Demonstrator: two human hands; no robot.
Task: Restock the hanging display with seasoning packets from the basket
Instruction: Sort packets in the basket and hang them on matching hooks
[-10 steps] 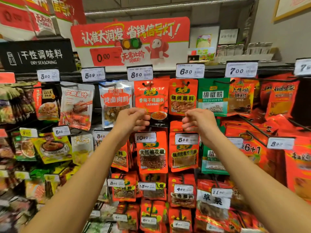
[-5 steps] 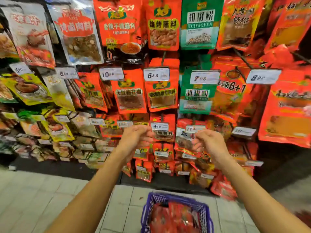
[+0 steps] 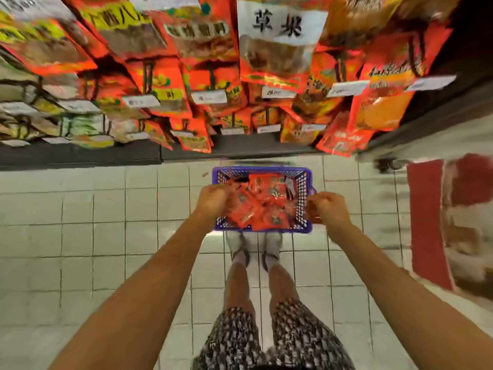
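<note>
Both hands dropped from display height to the purple basket (image 3: 306, 198): left hand (image 3: 213, 200) curls onto red seasoning packets (image 3: 262, 206) beneath it, right hand (image 3: 329, 208) curled at the rim, grip unclear—next pick starting.

We've got both arms stretched forward and down. Left hand (image 3: 212, 200) has fingers curled, knuckles up. Right hand (image 3: 329, 208) likewise curled. Blur hides whether either one grips anything.
</note>
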